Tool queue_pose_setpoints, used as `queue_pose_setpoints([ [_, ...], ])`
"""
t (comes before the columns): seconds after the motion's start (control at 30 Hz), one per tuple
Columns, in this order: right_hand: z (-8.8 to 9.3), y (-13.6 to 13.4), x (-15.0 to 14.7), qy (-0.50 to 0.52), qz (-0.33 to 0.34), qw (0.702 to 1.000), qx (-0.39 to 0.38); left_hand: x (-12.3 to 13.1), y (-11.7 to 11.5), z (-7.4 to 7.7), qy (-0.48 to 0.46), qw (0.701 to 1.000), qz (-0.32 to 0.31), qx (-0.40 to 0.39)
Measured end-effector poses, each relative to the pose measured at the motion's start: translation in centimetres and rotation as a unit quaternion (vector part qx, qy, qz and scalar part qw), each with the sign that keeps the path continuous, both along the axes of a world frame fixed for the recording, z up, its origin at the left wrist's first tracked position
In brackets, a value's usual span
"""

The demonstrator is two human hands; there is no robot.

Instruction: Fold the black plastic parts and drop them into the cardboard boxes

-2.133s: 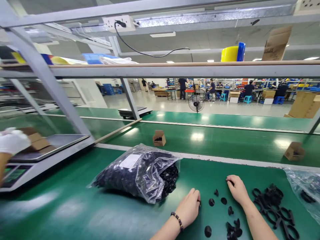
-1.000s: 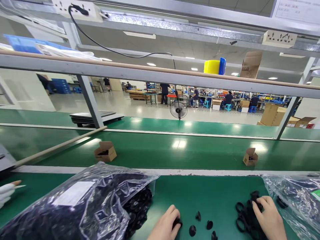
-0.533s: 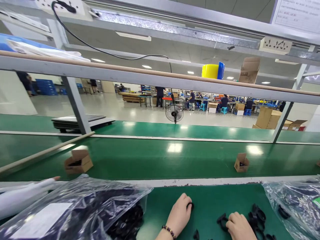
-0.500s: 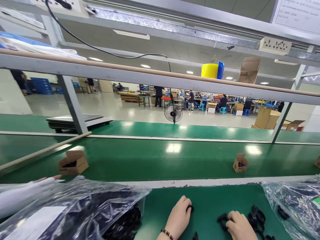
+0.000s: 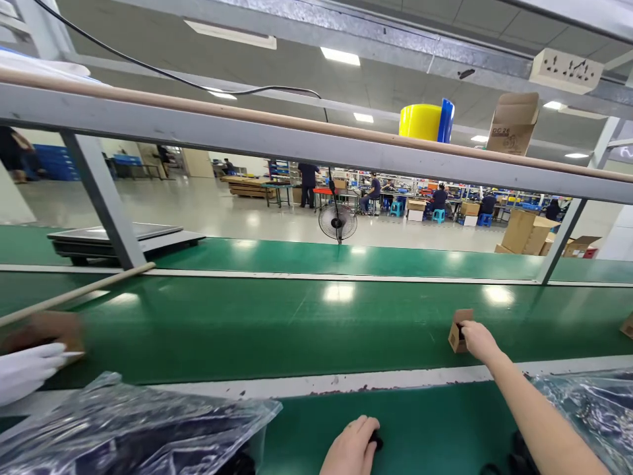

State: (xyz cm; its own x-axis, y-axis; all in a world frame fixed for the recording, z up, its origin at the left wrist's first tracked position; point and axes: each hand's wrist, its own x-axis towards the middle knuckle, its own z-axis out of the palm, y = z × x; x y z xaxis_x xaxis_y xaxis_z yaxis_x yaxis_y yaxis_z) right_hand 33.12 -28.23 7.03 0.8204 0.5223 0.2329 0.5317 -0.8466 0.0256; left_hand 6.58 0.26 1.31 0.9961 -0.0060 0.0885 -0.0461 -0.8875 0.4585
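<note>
My left hand rests low over the green work surface, fingers closed on a small black plastic part that shows only in part. Out over the belt, my right hand has its fingers pinched at the opening of a small cardboard box with its flap up. Something dark shows at those fingertips; I cannot make out whether it is held or lies in the box. More black plastic parts lie beneath my right forearm.
A clear plastic bag with black parts lies at left, another clear bag at right. At far left, a co-worker's white-gloved hand touches a blurred cardboard box on the green belt. A metal frame crosses ahead.
My right hand has gone from the black parts on the work surface forward to the small box. My left hand still holds its black part. The co-worker's box has shifted left.
</note>
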Motion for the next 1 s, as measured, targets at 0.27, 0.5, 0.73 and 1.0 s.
queue_pose_setpoints([
  [0.27, -2.9, 2.8, -1.1, 0.117, 0.004, 0.993, 0.005, -0.4, -0.4, 0.6, 0.002, 1.000, 0.016, -0.025],
  [0.5, -1.0, 5.8, -3.8, 0.144, -0.012, 0.989, 0.015, -0.5, -0.5, 0.7, -0.047, 0.998, 0.027, -0.022],
  [0.73, -2.3, 8.5, -16.8, 0.087, -0.002, 0.994, 0.065, -0.2, -0.6, 3.0, -0.069, 0.983, 0.074, -0.155],
  [1.0, -8.7, 10.9, -23.2, 0.078, 0.076, 0.978, 0.176, 11.5, -6.5, 8.7, 0.003, 0.976, 0.079, -0.201],
])
